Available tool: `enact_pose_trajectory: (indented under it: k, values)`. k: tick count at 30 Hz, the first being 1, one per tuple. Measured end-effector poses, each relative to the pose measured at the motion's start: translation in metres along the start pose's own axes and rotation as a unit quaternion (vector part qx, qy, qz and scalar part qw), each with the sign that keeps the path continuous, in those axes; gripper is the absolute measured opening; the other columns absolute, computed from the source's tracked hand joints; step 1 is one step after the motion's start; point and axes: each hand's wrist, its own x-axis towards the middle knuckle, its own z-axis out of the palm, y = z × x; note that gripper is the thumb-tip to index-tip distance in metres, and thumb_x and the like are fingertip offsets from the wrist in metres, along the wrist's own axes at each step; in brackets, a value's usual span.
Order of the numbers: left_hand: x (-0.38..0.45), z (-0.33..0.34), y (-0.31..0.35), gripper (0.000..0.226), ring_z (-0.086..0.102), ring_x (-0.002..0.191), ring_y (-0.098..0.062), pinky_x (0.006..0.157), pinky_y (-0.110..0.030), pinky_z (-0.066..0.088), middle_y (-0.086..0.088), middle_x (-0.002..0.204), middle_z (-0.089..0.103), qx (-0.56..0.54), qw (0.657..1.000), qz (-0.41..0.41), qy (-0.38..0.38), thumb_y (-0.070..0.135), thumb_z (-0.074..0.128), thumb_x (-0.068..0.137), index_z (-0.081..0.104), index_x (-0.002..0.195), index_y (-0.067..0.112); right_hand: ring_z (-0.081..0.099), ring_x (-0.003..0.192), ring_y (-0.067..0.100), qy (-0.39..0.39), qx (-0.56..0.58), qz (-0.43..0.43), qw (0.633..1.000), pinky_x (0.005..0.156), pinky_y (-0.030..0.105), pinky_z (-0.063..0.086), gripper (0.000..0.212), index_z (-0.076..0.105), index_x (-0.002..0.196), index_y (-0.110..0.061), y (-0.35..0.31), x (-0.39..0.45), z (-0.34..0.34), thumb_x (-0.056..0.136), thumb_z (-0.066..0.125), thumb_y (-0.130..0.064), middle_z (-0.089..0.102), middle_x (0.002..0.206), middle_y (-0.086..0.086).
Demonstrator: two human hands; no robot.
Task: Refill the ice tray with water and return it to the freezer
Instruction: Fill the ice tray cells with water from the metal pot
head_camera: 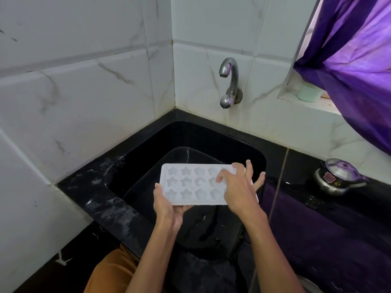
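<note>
A white ice tray [190, 185] with star-shaped and round moulds is held level over the black sink [135, 157]. My left hand [167, 205] grips the tray's near left corner from below, thumb on the rim. My right hand [239, 187] lies on top of the tray's right end with fingers spread, the index fingertip touching a mould. A chrome tap [229, 81] juts from the tiled wall above the sink; no water runs from it.
White marble-look tiles wall the corner. A black counter [317, 208] runs to the right, with a small steel pressure cooker [336, 176] on it. A purple curtain [359, 60] hangs over a window ledge holding a pale green cup [309, 94].
</note>
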Motion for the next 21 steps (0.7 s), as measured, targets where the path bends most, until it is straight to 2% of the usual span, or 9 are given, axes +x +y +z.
enact_pose_trajectory:
  k: [3, 5, 9, 13, 18, 21]
  values:
    - [0.000, 0.000, -0.001, 0.055, 0.072, 0.080, -0.032, 0.065, -0.053, 0.058, -0.012, 0.092, 0.075, -0.001, 1.000, 0.000, -0.002, 0.054, 0.029, 0.097, 0.063, 0.109, 0.013, -0.022, 0.143, 0.035, -0.028, -0.014, -0.010, 0.999, 0.105, 0.065, -0.021, 0.082, 0.057, 0.118, -0.044, -0.007, -0.002, 0.003, 0.069, 0.045, 0.020, 0.005, 0.158, 0.009]
    - [0.001, 0.000, -0.001, 0.055, 0.072, 0.081, -0.032, 0.065, -0.054, 0.058, -0.012, 0.092, 0.075, -0.002, 1.000, 0.004, -0.001, 0.054, 0.029, 0.097, 0.063, 0.109, 0.014, -0.024, 0.142, 0.035, -0.040, -0.020, -0.014, 0.999, 0.104, 0.066, -0.020, 0.087, 0.055, 0.124, -0.045, -0.008, -0.003, 0.005, 0.069, 0.043, 0.022, 0.004, 0.159, 0.010]
    - [0.002, -0.002, -0.002, 0.053, 0.072, 0.079, -0.031, 0.063, -0.052, 0.058, -0.011, 0.090, 0.075, 0.007, 1.000, 0.005, 0.003, 0.054, 0.029, 0.097, 0.063, 0.107, 0.014, -0.022, 0.142, 0.036, -0.042, -0.026, -0.002, 0.999, 0.104, 0.066, -0.021, 0.083, 0.058, 0.123, -0.042, -0.008, -0.002, 0.004, 0.069, 0.046, 0.021, 0.012, 0.156, 0.010]
    - [0.002, -0.001, -0.003, 0.054, 0.072, 0.080, -0.032, 0.066, -0.055, 0.057, -0.012, 0.091, 0.075, 0.009, 1.000, 0.004, -0.005, 0.054, 0.029, 0.097, 0.063, 0.108, 0.014, -0.023, 0.142, 0.038, -0.047, -0.040, -0.007, 0.998, 0.104, 0.067, -0.020, 0.078, 0.058, 0.122, -0.038, -0.014, -0.003, 0.002, 0.069, 0.049, 0.019, 0.004, 0.159, 0.012]
    - [0.003, -0.002, -0.003, 0.054, 0.072, 0.080, -0.031, 0.065, -0.053, 0.057, -0.011, 0.090, 0.075, 0.008, 1.000, 0.010, -0.002, 0.054, 0.029, 0.097, 0.063, 0.106, 0.014, -0.023, 0.142, 0.038, -0.047, -0.033, -0.004, 0.998, 0.104, 0.066, -0.022, 0.079, 0.062, 0.114, -0.039, -0.013, -0.002, 0.002, 0.066, 0.045, 0.022, 0.012, 0.156, 0.012]
    - [0.003, -0.001, -0.002, 0.053, 0.072, 0.078, -0.031, 0.063, -0.053, 0.057, -0.011, 0.089, 0.075, 0.003, 1.000, 0.011, -0.001, 0.053, 0.029, 0.097, 0.063, 0.106, 0.014, -0.024, 0.142, 0.038, -0.042, -0.034, 0.000, 0.999, 0.104, 0.067, -0.020, 0.080, 0.059, 0.121, -0.039, -0.014, -0.002, 0.003, 0.069, 0.048, 0.020, 0.007, 0.158, 0.013]
